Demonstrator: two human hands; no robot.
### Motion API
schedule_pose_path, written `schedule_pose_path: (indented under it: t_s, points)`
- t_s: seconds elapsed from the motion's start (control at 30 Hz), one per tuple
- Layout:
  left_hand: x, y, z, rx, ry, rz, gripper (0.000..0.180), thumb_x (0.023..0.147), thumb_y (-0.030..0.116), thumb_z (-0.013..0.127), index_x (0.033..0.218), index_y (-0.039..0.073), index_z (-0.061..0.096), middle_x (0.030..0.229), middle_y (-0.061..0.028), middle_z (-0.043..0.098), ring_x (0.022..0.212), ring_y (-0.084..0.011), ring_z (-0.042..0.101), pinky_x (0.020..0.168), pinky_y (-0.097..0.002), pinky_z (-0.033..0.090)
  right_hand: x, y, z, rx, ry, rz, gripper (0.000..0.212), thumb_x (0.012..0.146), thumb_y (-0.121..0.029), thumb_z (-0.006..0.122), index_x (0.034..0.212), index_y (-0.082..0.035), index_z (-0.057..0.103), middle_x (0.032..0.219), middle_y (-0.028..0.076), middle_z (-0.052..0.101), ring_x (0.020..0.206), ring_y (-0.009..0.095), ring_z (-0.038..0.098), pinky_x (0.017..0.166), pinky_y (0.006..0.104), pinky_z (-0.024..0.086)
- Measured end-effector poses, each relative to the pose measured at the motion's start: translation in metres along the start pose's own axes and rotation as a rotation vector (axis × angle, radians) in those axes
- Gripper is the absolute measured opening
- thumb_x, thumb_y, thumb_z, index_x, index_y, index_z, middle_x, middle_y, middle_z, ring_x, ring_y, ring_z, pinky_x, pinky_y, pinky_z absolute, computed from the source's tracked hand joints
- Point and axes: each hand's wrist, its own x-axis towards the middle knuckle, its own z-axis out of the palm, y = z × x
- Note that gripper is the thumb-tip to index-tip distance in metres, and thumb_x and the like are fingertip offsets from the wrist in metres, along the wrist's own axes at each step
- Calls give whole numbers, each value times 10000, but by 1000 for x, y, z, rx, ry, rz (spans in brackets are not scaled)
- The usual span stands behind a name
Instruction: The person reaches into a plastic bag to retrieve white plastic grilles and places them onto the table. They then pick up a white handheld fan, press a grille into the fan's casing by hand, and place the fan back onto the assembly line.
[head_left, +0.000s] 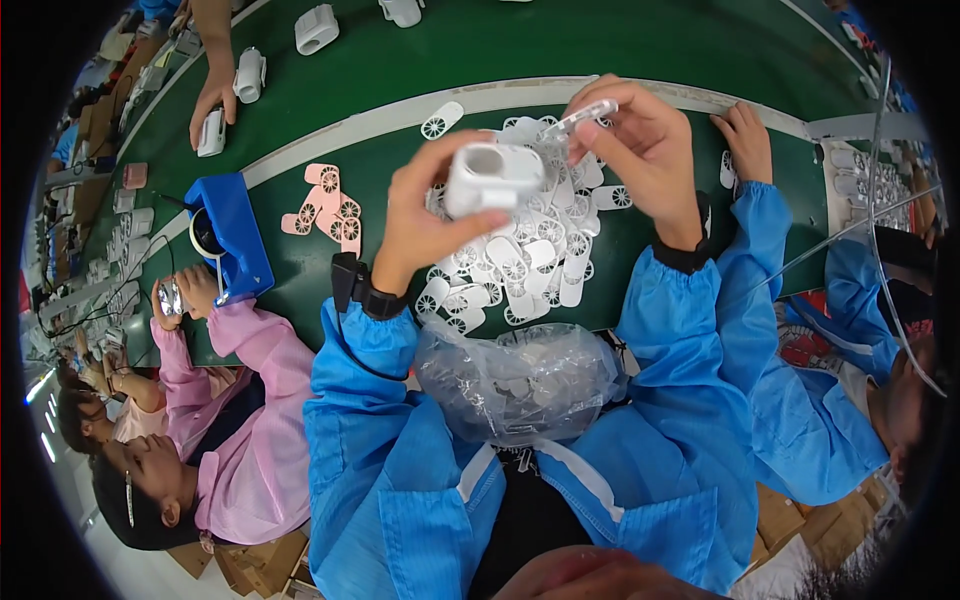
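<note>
My left hand (428, 200) is closed round a white plastic housing (497, 180), its round opening facing up. Between the thumb and fingers of my right hand (640, 150) is a thin white cover plate (582, 118), held tilted, apart from the housing and to its right. Below both hands a heap of white cover plates (540, 255) with spoked round grilles is spread over the green table. A clear plastic bag (520, 385) with pale pieces inside lies at the table's near edge, against my body.
Several pink cover plates (328, 205) lie to the left, near a blue tape dispenser (230, 235). Co-workers sit on both sides; one person's hand (748, 140) rests at the right. Across a pale rail (400, 112), another hand (213, 95) touches a white housing (211, 132).
</note>
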Motion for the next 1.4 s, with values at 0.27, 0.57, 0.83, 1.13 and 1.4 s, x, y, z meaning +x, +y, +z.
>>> schedule_pose_path:
  t_s: [0.27, 0.57, 0.83, 1.13, 1.4]
  points:
    - [0, 6, 5, 126, -60, 148, 733, 721, 196, 972, 1352, 15, 644, 1240, -163, 735, 1053, -275, 745, 936, -383, 593, 0, -13, 27, -378, -199, -149, 184, 874, 100, 742, 1049, 60, 702, 1145, 221, 742, 1082, 273, 739, 874, 374, 608]
    - [9, 18, -5, 379, -21, 291, 656, 674, 220, 982, 1242, 17, 725, 1140, -162, 765, 974, -313, 757, 841, -393, 611, -4, -25, 34, -585, -37, -153, 154, 836, 59, 789, 976, 36, 731, 1126, 182, 779, 982, 279, 765, 866, 357, 605]
    - [13, 18, -3, 425, 43, 272, 632, 667, 217, 981, 1217, 19, 740, 1106, -151, 773, 929, -300, 757, 798, -373, 608, -3, -33, 42, -719, -153, -74, 270, 815, 9, 831, 1077, 11, 766, 1130, 141, 780, 960, 277, 754, 843, 355, 601]
    - [10, 16, -9, 309, 25, 217, 693, 690, 186, 975, 1298, 4, 697, 1203, -166, 754, 1013, -292, 754, 875, -371, 600, -3, -26, 47, -746, -102, -258, 287, 832, 28, 802, 1117, 8, 772, 1175, 153, 756, 1017, 300, 734, 856, 363, 590]
    - [4, 22, -8, 154, -72, 54, 731, 721, 165, 960, 1366, 17, 649, 1302, -179, 719, 1143, -304, 731, 970, -393, 590, -3, -32, 52, -801, -178, -327, 345, 808, 76, 768, 1145, 0, 775, 1191, 138, 742, 988, 296, 704, 782, 370, 585]
